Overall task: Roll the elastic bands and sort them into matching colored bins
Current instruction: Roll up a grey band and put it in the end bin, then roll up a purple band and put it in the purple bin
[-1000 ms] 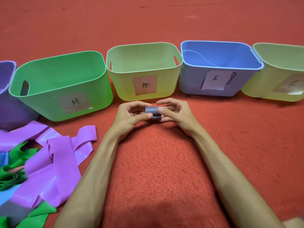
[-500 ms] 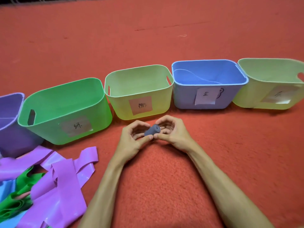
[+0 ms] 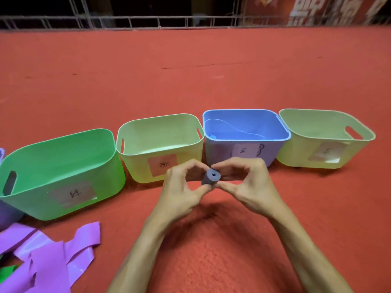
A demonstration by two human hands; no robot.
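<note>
I hold a small, tightly rolled slate-grey elastic band (image 3: 211, 177) between both hands, on the near side of the blue plastic bin (image 3: 220, 154), by its left front corner and outside it. My left hand (image 3: 179, 193) pinches the roll from the side away from the blue bin, with the thumb under it and the fingers curled over the top. My right hand (image 3: 247, 187) pinches it from the other side in the same way. The thumb tips nearly meet below the roll. One flat end of the roll, with a small hole at its centre, is turned up towards me. The blue bin bears a white paper label with handwriting, partly hidden by my right hand, and a thin pale line curves across its inner wall. To the right of the blue bin and touching it stands a pale yellow-green plastic bin (image 3: 296, 154) with a label. To its left, also touching it, stands a second pale yellow-green bin (image 3: 137, 166) with a pinkish label. Farther left of the blue bin come a bright green plastic bin (image 3: 105, 176) and the edge of a purple bin (image 3: 6, 214). Well to the near left of the blue bin lies a heap of flat purple elastic bands (image 3: 48, 261) on the red carpet (image 3: 211, 81). Far behind the blue bin runs a grey metal railing (image 3: 148, 20).
</note>
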